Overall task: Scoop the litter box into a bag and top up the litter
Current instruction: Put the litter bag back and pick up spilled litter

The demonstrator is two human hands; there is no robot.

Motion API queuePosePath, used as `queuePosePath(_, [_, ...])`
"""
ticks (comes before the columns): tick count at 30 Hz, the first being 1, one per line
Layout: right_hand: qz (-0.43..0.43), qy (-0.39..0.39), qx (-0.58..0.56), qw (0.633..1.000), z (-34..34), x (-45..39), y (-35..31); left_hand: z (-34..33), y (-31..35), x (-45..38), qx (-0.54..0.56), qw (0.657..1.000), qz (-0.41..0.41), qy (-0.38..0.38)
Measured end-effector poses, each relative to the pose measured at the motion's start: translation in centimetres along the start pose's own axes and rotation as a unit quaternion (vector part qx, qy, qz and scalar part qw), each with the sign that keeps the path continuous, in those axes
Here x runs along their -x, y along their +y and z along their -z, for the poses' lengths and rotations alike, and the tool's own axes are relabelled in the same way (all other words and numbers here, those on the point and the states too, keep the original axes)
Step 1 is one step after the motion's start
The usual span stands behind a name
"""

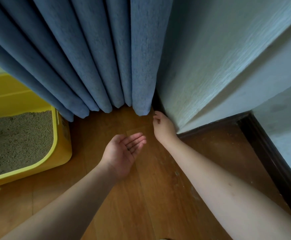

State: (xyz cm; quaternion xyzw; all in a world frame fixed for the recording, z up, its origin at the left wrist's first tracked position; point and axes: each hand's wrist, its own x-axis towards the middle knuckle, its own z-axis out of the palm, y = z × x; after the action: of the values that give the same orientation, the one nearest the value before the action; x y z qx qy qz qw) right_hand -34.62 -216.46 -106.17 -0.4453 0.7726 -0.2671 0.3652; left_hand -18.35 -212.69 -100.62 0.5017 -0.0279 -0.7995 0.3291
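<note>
A yellow litter box (61,149) stands on the wooden floor at the left, filled with grey-brown litter (16,139). My left hand (124,153) hovers palm up over the floor to the right of the box, fingers apart, with a few tiny dark specks on the palm. My right hand (163,127) reaches down to the floor at the wall corner, just right of the curtain's hem, fingers curled downward; I cannot see whether its fingertips pinch anything. No bag or scoop is in view.
A blue pleated curtain (89,58) hangs to the floor behind the litter box and hands. A pale wall corner (219,75) with a dark skirting board (271,161) bounds the right side. Pale specks lie scattered on the wooden floor (141,196) near the skirting.
</note>
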Motion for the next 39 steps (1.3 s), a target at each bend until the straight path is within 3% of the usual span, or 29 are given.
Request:
queuePosePath(11, [-0.078, -0.037, 0.185, 0.979, -3.6, -4.9, -0.7, -0.3, 1.6, 0.3, 0.029, 0.999, -0.009, -0.038])
queuePosePath(16, [-0.148, -0.092, 0.204, 0.963, -3.8, -5.1, -1.1, 0.6, 1.7, 0.9, 0.027, 0.999, -0.01, -0.017])
queuePosePath(20, [-0.195, -0.068, 0.139, 0.968, -4.2, -5.7, -1.0, 0.6, 1.8, 0.8, 0.032, 0.999, -0.011, -0.019])
queuePosePath(22, [-0.19, -0.062, 0.139, 0.97, -4.4, -5.9, -0.6, 0.7, 1.8, 0.5, 0.03, 0.999, -0.014, -0.015])
queuePosePath(28, [-0.063, -0.069, 0.238, 0.967, -4.5, -4.6, 0.4, 1.6, 1.3, 0.3, 0.042, 0.999, -0.007, -0.005])
queuePosePath(39, [-0.023, -0.039, 0.248, 0.968, -4.2, -5.0, 0.0, 2.8, 1.3, 0.1, 0.037, 0.999, -0.009, 0.012])
